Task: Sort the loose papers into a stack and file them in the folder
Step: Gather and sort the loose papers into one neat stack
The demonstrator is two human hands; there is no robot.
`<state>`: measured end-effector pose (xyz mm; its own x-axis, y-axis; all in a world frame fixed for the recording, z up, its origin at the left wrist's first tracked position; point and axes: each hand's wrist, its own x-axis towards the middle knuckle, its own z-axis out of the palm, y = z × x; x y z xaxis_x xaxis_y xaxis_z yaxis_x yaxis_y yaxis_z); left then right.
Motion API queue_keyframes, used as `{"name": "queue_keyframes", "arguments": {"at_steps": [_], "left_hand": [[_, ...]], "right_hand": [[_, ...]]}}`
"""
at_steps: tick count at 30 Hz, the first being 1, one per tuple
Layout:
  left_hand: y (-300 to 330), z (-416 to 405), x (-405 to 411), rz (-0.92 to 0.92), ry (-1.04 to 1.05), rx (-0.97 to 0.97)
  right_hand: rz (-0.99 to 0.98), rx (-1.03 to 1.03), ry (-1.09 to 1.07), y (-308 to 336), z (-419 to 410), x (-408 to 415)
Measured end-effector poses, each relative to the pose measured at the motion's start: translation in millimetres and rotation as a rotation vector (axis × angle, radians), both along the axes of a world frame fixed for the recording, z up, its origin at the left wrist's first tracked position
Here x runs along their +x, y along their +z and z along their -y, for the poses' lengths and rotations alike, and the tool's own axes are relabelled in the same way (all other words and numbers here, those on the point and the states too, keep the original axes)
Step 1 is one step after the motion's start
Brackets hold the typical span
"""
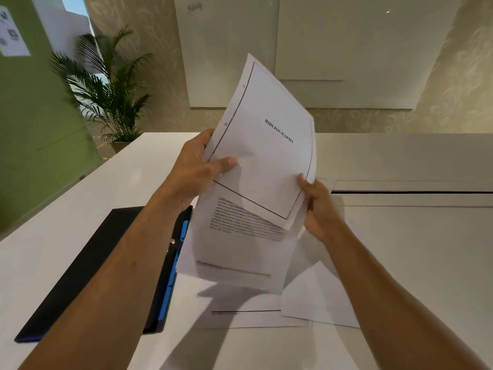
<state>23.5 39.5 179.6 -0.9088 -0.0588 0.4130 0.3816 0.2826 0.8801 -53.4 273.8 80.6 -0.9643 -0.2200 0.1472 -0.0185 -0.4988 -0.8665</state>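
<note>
Both hands are up off the table here, holding a loose bunch of papers (256, 182) in the air between them. The left hand (197, 169) pinches the left edge, thumb lying across the front of the top sheet and the other fingers tucked behind, so it's definitely clamped on the bunch. The right hand (317, 206) grips the lower right corner, thumb on the front. The top sheet (269, 134) is tilted, has a thin black border and reads "BIBLIOGRAPHY" in the middle. Behind it hangs a page of printed text (240, 225), sagging down lower than the front one, so the bunch isn't squared up at all. More loose sheets (306, 303) are lying flat on the white table (400, 263) right under the hands, overlapping each other at odd angles. The folder (88, 268) sits to the left of those, dark cover with blue showing along its right edge plus a small metal stud, and the left forearm crosses over it. A potted palm (112, 97) stands back by the green wall.
</note>
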Motion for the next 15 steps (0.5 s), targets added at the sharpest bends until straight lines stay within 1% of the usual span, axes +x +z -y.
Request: {"name": "queue_keyframes", "arguments": {"at_steps": [2, 4, 7, 10, 15], "left_hand": [[-4.6, 3.4, -4.2, -0.031, 0.082, -0.019], [-7.9, 3.7, -6.3, -0.072, 0.142, 0.008], [-7.5, -0.3, -4.3, -0.165, 0.156, 0.071], [-10.4, -2.6, -3.7, -0.21, 0.121, 0.076], [-29.8, -3.8, -10.9, -0.09, 0.049, 0.075]], "right_hand": [[-0.139, 0.073, -0.074, 19.7, -3.0, -2.4], [-0.311, 0.159, -0.129, 39.6, -7.6, -2.8], [-0.484, 0.252, -0.205, 64.9, -15.4, -0.8], [-0.537, 0.302, -0.229, 74.5, -24.4, -1.0], [-0.488, 0.395, -0.163, 58.3, -34.0, -6.0]]}}
